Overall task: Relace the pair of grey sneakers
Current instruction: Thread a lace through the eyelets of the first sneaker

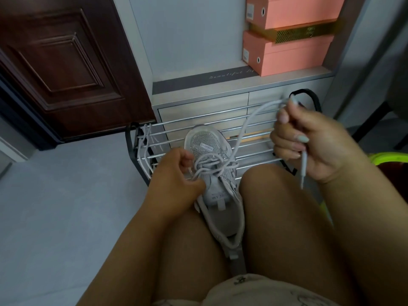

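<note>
Grey sneaker (pixel 213 173) wedged between two bare knees, toe at 12 o'clock, heel at 6. Mesh upper glittering, toe cap pale and translucent. White tab on the toe printed in red, too small to read for sure. Tongue patch carrying upside-down letters ending in "AM"; the rest blurred. Lace (pixel 238 140) white, crossed loosely and tangled over the eyelets.

Left hand (pixel 176 182) at 9 o'clock of the shoe, fingers curled and pinching lace strands at the eyelets. Right hand (pixel 309 149) raised at 2 o'clock of the shoe, fingers curled round the lace: one loop running up from the shoe to the fingertips, the plastic-tipped end hanging below the palm. Nails painted pale.

Rack (pixel 198 124) of chrome bars behind the shoe, black frame at either end. Second lace (pixel 143 146), white, draped over the bars at 10 o'clock.

Grey mat (pixel 198 81) on the ledge at 12 o'clock, script reading "Beautiful Li", cut short by a box. Pink boxes (pixel 293 51) stacked at 1 o'clock, each with a small white label too fine to read, a gold box sandwiched between. Brown door (pixel 66 62) at 10 o'clock.
</note>
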### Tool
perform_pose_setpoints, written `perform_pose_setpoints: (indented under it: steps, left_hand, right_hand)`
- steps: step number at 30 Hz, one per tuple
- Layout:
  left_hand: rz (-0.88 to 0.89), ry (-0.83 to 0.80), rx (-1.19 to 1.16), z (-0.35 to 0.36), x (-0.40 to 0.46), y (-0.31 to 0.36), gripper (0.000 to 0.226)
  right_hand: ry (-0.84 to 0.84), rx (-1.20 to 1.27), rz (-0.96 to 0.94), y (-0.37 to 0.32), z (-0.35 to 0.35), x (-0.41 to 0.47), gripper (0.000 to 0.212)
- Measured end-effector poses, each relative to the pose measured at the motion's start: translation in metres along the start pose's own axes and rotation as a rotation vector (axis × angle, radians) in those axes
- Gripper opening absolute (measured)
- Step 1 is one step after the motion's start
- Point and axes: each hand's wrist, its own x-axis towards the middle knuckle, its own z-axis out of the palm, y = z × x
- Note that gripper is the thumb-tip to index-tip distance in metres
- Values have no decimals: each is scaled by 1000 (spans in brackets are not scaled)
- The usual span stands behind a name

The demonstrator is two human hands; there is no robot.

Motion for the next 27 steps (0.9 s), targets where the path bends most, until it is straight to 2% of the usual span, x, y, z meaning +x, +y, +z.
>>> perform_pose_setpoints:
  steps: [2, 3, 4, 6, 8, 11, 14, 16, 18, 21, 24, 27]
  left_hand:
    - [122, 80, 99, -2, -6, 12, 35]
    - [139, 92, 91, -3, -11, 19, 26]
    - [113, 50, 28, -2, -15, 28, 16]
    - [0, -154, -163, 3, -25, 45, 32]
    - [-29, -338, -180, 15, -33, 56, 42]
    - [27, -442, -189, 28, -36, 64, 18]
    - [-5, -476, -265, 26, -34, 61, 19]
    - [-11, -419, -265, 22, -33, 59, 21]
    - [-17, -299, -274, 19, -30, 55, 23]
    - [18, -166, -211, 16, -24, 48, 28]
    - [4, -93, -114, 17, -23, 45, 29]
    - [-98, -41, 57, 20, -25, 43, 26]
  right_hand:
    - [82, 27, 38, 9, 5, 3, 32]
    - [114, 43, 56, 13, 9, 4, 34]
    - [153, 44, 61, 17, 13, 5, 36]
    - [228, 19, 24, 26, 25, 6, 39]
    - [267, -23, -29, 37, 40, 7, 41]
    - [291, -117, -71, 49, 55, 8, 44]
    - [302, -134, -94, 49, 52, 8, 43]
    - [263, -221, -77, 49, 46, 6, 34]
    - [153, -330, -47, 53, 40, 2, 20]
    - [-8, -410, -42, 57, 34, -1, 27]
    - [53, -516, -84, 55, 30, 2, 28]
    - [164, -575, -96, 53, 24, 5, 10]
